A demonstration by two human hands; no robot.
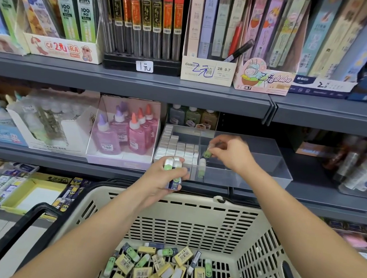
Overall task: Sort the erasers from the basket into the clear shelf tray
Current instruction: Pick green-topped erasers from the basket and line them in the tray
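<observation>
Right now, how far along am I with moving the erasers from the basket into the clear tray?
Done: the clear tray holds rows of white erasers in its left section, and one green eraser stands in the next section. In hand: your right hand pinches a second green eraser inside the tray, and your left hand grips a small bunch. Left: a large pile of erasers lies in the basket.

basket (168, 209) in front, below the shelf tray (266, 173); glue bottles (127, 131) left of tray

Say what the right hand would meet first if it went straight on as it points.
Probably the green-and-white eraser standing in the clear plastic tray, just below the right hand; depth is unclear.
</observation>
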